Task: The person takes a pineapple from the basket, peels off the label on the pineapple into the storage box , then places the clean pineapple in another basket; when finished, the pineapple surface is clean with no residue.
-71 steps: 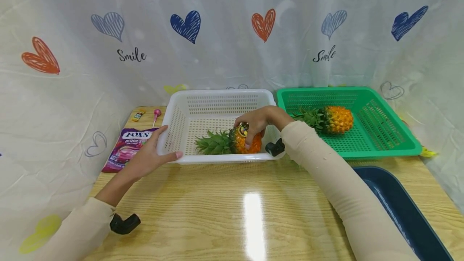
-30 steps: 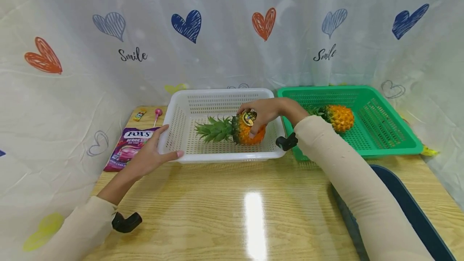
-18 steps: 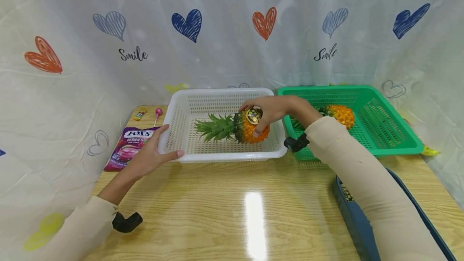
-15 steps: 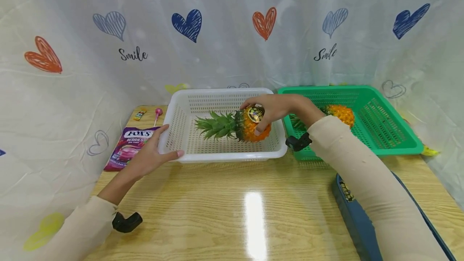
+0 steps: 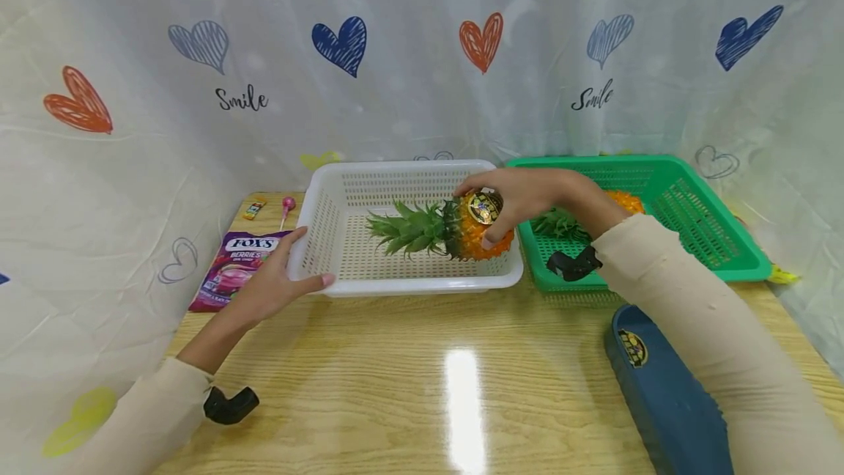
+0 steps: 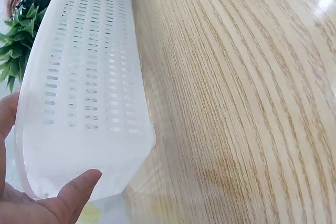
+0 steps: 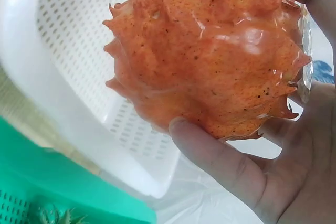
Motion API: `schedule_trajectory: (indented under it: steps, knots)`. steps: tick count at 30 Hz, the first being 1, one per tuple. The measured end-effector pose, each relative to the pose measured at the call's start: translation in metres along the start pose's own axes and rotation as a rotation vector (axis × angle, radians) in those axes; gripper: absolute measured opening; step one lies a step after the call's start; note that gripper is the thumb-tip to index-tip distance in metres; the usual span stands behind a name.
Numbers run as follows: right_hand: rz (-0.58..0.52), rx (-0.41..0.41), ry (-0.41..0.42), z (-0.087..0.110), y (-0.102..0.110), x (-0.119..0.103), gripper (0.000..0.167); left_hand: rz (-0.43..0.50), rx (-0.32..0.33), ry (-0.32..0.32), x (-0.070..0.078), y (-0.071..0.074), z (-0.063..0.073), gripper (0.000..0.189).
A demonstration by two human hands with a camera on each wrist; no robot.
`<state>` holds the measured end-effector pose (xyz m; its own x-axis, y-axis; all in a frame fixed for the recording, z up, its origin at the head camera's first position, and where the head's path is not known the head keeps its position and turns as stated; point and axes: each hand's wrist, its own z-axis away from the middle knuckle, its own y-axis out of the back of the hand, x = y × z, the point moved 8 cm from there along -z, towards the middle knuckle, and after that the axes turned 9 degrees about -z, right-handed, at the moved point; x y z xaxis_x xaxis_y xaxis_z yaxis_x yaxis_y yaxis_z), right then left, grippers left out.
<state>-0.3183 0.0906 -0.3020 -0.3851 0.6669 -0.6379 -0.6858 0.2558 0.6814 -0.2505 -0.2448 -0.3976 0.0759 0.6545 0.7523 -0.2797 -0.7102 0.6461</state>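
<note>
In the head view my right hand (image 5: 524, 196) grips a small orange pineapple (image 5: 478, 240) by its body, thumb at the front and fingers over the far side. Its leafy crown (image 5: 409, 229) points left, over the right half of the white basket (image 5: 409, 286). The right wrist view shows the spiky base close up, with the thumb (image 7: 220, 163) pressed on it. My left hand (image 5: 270, 281) holds the white basket's front left corner; in the left wrist view its thumb (image 6: 79, 190) lies against the outer wall. A second pineapple (image 5: 560, 226) lies in the green basket, partly hidden by my right arm.
The green basket (image 5: 708, 222) stands right beside the white one. At the front right is a dark blue tray (image 5: 666, 387) bearing a round sticker (image 5: 633, 348). A purple candy bag (image 5: 234, 270), a pink lollipop (image 5: 288, 204) and a small yellow candy (image 5: 253, 209) lie at left.
My right hand has raised the pineapple from the white basket's floor and carried it to the right. The left hand has stayed at the basket's corner.
</note>
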Motion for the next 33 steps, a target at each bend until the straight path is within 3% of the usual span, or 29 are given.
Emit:
schedule_trajectory:
  steps: [11,33]
  knots:
    - [0.054,0.030,0.060,0.030,-0.005,-0.008,0.088,-0.003,-0.006,0.004,0.000,0.000,0.000,0.108]
    - [0.007,0.079,0.168,0.073,-0.036,-0.032,0.085,-0.027,0.007,0.007,0.001,0.000,0.000,0.107]
